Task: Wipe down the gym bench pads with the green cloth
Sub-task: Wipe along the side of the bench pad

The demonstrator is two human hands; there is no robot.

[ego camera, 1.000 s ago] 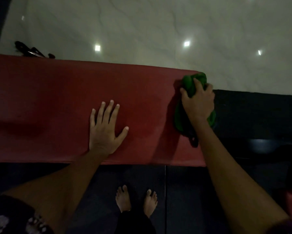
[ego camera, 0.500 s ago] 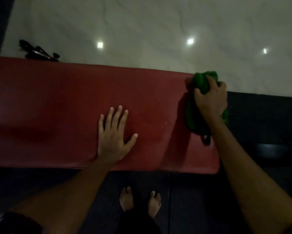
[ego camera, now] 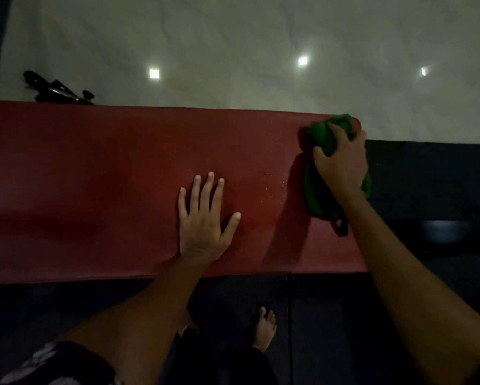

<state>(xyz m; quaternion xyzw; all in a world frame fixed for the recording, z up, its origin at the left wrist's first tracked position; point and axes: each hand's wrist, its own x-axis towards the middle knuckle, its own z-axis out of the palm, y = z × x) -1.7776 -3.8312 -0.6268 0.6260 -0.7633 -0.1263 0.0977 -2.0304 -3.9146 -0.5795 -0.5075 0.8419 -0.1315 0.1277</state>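
Wiping right end of red pad [ego camera: 108,176] — right hand [ego camera: 341,165], fingers curled round green cloth [ego camera: 320,134], barely shifted; left hand [ego camera: 202,218] stays flat, fingers spread — rest unwiped, I'd guess.

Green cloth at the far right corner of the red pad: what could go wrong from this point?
The right hand grips the bunched green cloth at the corner of the red bench pad, so a further stroke could slip off the edge. A dark loop hangs from the cloth and may drag. The specks beside the flat left hand could be missed.
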